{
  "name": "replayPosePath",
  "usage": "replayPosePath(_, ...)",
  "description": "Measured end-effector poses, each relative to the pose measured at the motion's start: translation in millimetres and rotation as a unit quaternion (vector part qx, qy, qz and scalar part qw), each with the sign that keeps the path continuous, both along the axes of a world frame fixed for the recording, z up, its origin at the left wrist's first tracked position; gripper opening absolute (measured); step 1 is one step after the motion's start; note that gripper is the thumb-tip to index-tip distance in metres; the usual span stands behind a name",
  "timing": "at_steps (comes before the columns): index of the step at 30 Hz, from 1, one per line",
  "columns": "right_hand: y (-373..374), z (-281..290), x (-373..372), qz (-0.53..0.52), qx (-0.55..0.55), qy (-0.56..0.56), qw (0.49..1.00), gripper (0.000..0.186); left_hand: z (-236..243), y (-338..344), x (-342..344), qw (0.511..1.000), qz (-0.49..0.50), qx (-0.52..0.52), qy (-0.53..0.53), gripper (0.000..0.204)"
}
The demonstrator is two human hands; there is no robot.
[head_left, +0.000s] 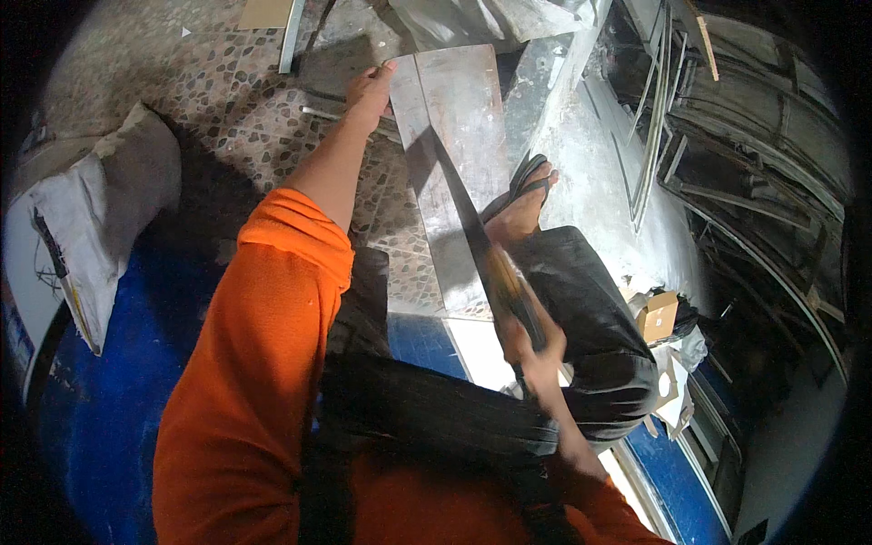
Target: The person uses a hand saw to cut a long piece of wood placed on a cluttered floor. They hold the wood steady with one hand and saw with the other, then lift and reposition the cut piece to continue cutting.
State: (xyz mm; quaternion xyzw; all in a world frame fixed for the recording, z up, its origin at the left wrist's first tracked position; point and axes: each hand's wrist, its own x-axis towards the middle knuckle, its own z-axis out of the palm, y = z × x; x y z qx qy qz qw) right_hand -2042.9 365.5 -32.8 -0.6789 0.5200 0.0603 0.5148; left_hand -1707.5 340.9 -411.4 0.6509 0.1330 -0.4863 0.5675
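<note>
One board (468, 100), left hand (366, 95) gripping edge, right hand's (546, 358) likely saw (476, 227), floor (259, 127) alongside

Your left arm reaches far forward, nearly straight, its bright orange cloth sleeve (250, 372) pushed up in thick folds so the left forearm (320, 168) is bare. At its end your left hand (368, 94) is bent in a grip, fingers turned to the right. Your right hand (536, 352) is much nearer your body, slightly blurred, fingers curled into a fist-like hold. Your bare right forearm (572, 438) angles up and leftward to it. Your right leg (590, 318), in dark trousers, is bent at the knee.
</note>
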Motion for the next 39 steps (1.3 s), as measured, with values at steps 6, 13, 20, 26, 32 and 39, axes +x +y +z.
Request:
replayPosePath(6, -26, -110, 43, 0.048, -0.049, 0.004, 0.998, 0.054, -5, 4, -5, 0.999, -0.013, -0.010, -0.031, 0.070)
replayPosePath(13, -39, -133, 40, 0.073, -0.135, -0.034, 0.988, 0.057, -2, 51, -84, 0.990, -0.077, -0.019, -0.118, 0.083)
replayPosePath(20, -42, -135, 24, 0.057, -0.155, -0.064, 0.984, 0.057, 6, 49, -201, 0.990, -0.117, -0.057, 0.059, 0.042)
replayPosePath(26, -19, -130, 106, 0.072, -0.174, -0.113, 0.976, 0.052, -85, 72, -143, 0.993, -0.048, -0.086, -0.067, 0.052)
replayPosePath(32, -73, -121, 132, 0.040, -0.137, 0.005, 0.990, 0.042, -6, 25, -121, 0.993, -0.086, -0.038, 0.068, 0.063)
replayPosePath(39, -59, -126, 180, 0.072, -0.082, 0.015, 0.994, 0.034, -38, 62, -53, 0.999, 0.010, -0.017, -0.029, 0.065)
